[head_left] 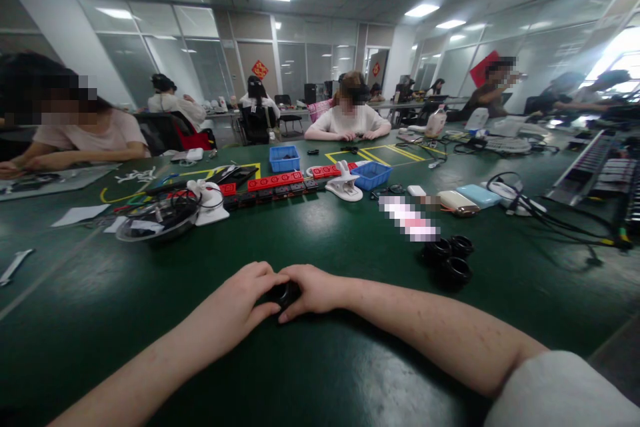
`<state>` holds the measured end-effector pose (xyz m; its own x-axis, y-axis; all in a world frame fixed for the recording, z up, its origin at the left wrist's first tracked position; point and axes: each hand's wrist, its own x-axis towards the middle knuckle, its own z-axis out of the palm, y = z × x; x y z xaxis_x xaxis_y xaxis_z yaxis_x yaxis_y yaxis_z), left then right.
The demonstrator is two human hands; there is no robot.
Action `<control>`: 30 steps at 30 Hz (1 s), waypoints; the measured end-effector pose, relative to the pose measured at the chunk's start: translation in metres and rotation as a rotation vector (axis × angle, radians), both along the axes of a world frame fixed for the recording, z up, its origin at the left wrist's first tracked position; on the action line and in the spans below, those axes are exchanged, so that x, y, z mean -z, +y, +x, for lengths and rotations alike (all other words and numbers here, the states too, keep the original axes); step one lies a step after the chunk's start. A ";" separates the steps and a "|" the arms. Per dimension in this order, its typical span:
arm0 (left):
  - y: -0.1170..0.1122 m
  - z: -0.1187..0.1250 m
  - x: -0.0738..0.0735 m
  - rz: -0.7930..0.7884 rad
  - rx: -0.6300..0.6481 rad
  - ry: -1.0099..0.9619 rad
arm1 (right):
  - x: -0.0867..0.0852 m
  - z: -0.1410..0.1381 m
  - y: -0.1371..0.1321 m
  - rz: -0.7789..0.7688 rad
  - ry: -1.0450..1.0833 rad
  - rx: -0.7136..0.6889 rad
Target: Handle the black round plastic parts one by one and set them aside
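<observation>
Between my two hands, low over the green table [320,240], is a small black round part [286,294], mostly covered by my fingers. My left hand [253,293] grips it from the left with thumb and fingers. From the right, my right hand [313,290] closes on the same part, and the fingertips of both hands meet at its far side. Further right stand several black ring-shaped parts [457,270] in a cluster, open at the top, similar in colour to the held one.
Beyond my hands runs a row of red and black blocks [275,180]. Around it are a clear bowl of cables [160,223], a white clamp stand [344,183] and blue bins [371,175]. A wrench [16,267] lies left. Cables [540,207] spread right. Several people sit around.
</observation>
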<state>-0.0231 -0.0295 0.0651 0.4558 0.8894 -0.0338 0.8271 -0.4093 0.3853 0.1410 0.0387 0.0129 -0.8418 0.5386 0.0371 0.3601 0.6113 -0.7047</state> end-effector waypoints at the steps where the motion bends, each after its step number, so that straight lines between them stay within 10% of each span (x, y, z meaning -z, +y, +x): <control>1: -0.001 0.002 0.001 0.010 -0.028 0.013 | 0.000 -0.001 -0.002 0.008 -0.010 0.026; 10: -0.007 0.018 0.006 0.211 -0.237 0.229 | 0.008 -0.010 -0.019 0.270 -0.019 0.187; 22: 0.002 -0.015 -0.006 -0.047 0.145 -0.103 | 0.002 0.006 0.009 -0.222 0.100 -0.168; 30: 0.005 -0.008 -0.002 -0.049 0.145 -0.049 | 0.005 0.003 0.009 -0.213 0.058 -0.132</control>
<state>-0.0313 -0.0245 0.0673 0.5813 0.8121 -0.0505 0.7407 -0.5024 0.4460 0.1441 0.0482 0.0079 -0.9051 0.4249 -0.0155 0.2424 0.4855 -0.8400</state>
